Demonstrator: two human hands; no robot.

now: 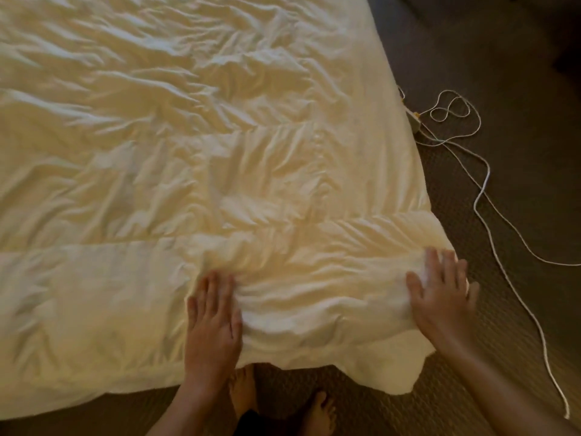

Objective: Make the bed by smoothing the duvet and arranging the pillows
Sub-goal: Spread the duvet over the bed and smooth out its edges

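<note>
At the near corner of the cream duvet (195, 171), both the left hand (213, 319) and right hand (440, 297) press flat, fingers spread, holding nothing. Soft, light and creased, it likely smooths best gripped along that corner's hem.

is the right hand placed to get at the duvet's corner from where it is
Probably yes. The right hand already lies flat on the duvet beside that near corner, fingers spread, with nothing between them; the white cord lies off on the carpet.
</note>
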